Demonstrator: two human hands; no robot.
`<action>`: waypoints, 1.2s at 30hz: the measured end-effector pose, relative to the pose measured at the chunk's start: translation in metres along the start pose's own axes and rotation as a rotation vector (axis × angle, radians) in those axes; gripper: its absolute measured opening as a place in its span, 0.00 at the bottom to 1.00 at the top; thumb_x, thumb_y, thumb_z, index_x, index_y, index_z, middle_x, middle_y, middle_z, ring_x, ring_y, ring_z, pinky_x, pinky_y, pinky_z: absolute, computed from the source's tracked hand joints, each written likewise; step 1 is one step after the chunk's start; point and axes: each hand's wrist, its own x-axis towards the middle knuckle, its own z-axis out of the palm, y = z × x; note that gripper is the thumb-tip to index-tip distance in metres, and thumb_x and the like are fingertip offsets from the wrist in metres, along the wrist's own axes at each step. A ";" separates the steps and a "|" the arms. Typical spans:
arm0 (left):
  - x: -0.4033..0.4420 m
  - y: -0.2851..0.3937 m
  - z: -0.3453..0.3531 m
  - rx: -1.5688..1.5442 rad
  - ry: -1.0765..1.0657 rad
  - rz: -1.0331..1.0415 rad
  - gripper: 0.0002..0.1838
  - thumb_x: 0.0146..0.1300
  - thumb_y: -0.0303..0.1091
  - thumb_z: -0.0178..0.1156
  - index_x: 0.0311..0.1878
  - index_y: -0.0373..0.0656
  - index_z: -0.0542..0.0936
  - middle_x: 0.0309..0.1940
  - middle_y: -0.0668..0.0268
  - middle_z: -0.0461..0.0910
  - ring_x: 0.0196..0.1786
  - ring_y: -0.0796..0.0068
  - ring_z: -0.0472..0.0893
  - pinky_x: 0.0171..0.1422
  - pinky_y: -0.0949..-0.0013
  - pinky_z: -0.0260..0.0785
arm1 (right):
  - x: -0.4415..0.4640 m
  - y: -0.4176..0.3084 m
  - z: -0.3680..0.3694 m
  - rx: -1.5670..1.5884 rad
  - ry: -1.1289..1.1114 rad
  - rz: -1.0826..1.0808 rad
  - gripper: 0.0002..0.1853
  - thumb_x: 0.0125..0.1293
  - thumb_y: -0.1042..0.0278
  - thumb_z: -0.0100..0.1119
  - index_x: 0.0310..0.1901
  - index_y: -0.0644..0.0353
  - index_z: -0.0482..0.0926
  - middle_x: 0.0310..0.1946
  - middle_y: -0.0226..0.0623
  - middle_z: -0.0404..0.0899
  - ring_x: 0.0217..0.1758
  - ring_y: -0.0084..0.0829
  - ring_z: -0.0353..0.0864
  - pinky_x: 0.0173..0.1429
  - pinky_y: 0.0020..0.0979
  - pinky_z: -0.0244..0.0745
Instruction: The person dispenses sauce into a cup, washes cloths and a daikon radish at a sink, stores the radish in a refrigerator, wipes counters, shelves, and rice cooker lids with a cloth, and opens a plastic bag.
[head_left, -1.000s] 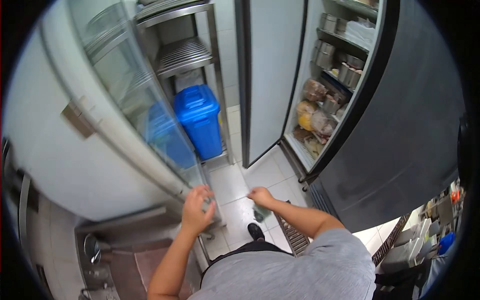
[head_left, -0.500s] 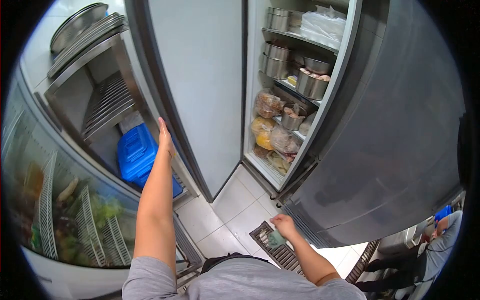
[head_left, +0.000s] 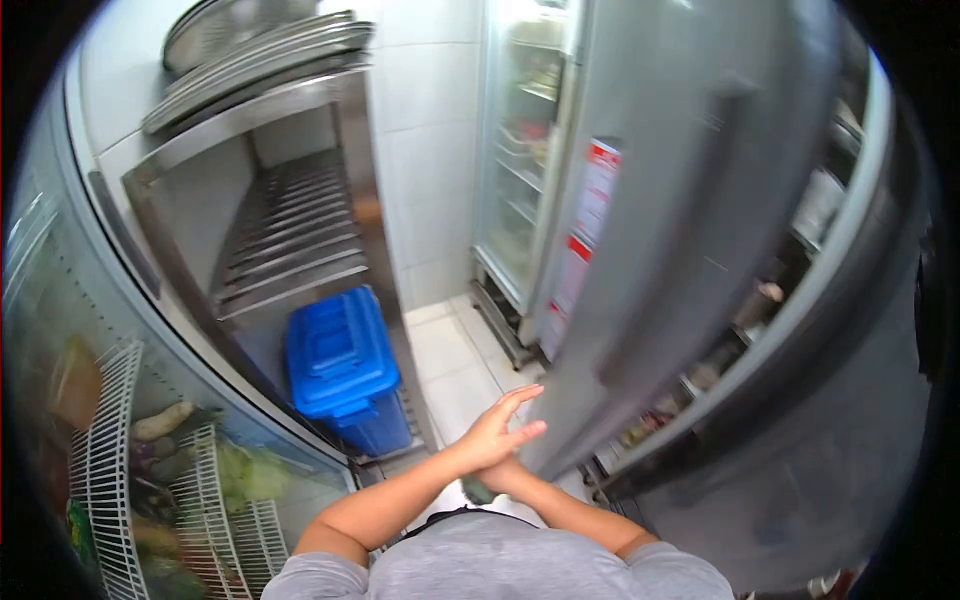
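Note:
My left hand (head_left: 498, 432) is open, its fingers stretched out close to the lower part of the grey fridge door (head_left: 655, 230). I cannot tell whether the fingertips touch it. My right hand (head_left: 492, 476) is just below and partly hidden by the left hand and wrist. From it hangs a small grey-green cloth (head_left: 478, 490), with the closed fingers mostly out of sight. The door stands partly open, and the fridge's stocked shelves (head_left: 745, 335) show through the gap on the right.
A blue lidded bin (head_left: 345, 355) sits under a slatted steel rack (head_left: 295, 235) with stacked metal trays (head_left: 265, 75) on top. Left is a glass-fronted fridge with vegetables on wire racks (head_left: 105, 440). Another glass-door fridge (head_left: 520, 150) stands at the back.
The fridge door has swung rightward, covering most of the shelves. My left hand has come down and right from the door's edge; my right hand has moved left beside it. The view has turned.

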 end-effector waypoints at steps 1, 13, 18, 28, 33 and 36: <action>0.005 -0.009 -0.020 0.113 0.074 0.045 0.34 0.62 0.46 0.61 0.67 0.43 0.64 0.68 0.53 0.59 0.69 0.56 0.63 0.73 0.61 0.51 | 0.022 0.010 -0.005 0.008 -0.011 0.178 0.13 0.59 0.69 0.53 0.44 0.64 0.77 0.41 0.48 0.80 0.48 0.43 0.79 0.50 0.43 0.72; 0.140 -0.142 -0.106 0.056 0.387 0.027 0.11 0.69 0.35 0.54 0.43 0.36 0.78 0.31 0.69 0.78 0.35 0.83 0.74 0.40 0.75 0.68 | 0.182 0.105 -0.104 0.637 0.186 0.489 0.17 0.57 0.69 0.68 0.47 0.63 0.77 0.34 0.33 0.80 0.39 0.22 0.77 0.46 0.25 0.72; 0.206 -0.190 -0.140 -0.102 0.538 -0.209 0.10 0.69 0.32 0.53 0.45 0.35 0.76 0.32 0.64 0.79 0.34 0.80 0.76 0.40 0.73 0.69 | 0.307 0.162 -0.143 0.362 0.014 0.507 0.17 0.49 0.68 0.75 0.37 0.61 0.76 0.30 0.27 0.79 0.36 0.19 0.75 0.44 0.24 0.71; 0.214 -0.248 -0.201 0.064 0.930 -0.522 0.15 0.67 0.33 0.57 0.55 0.40 0.71 0.49 0.63 0.76 0.50 0.75 0.75 0.53 0.71 0.68 | 0.623 0.152 -0.113 1.154 -0.099 0.181 0.12 0.58 0.74 0.63 0.41 0.60 0.70 0.35 0.34 0.76 0.36 0.24 0.77 0.42 0.27 0.75; 0.221 -0.249 -0.245 0.101 1.140 -0.520 0.13 0.66 0.30 0.57 0.53 0.38 0.73 0.47 0.63 0.77 0.49 0.76 0.76 0.54 0.71 0.68 | 0.739 0.084 -0.043 0.851 0.105 -0.551 0.17 0.55 0.71 0.68 0.42 0.61 0.71 0.41 0.39 0.74 0.44 0.32 0.76 0.52 0.30 0.71; 0.235 -0.268 -0.269 0.026 1.278 -0.365 0.12 0.68 0.30 0.55 0.52 0.37 0.73 0.46 0.62 0.78 0.48 0.75 0.78 0.54 0.72 0.69 | 0.792 0.077 0.014 0.298 -0.274 -0.937 0.25 0.53 0.60 0.69 0.49 0.64 0.73 0.49 0.47 0.72 0.56 0.48 0.70 0.61 0.38 0.66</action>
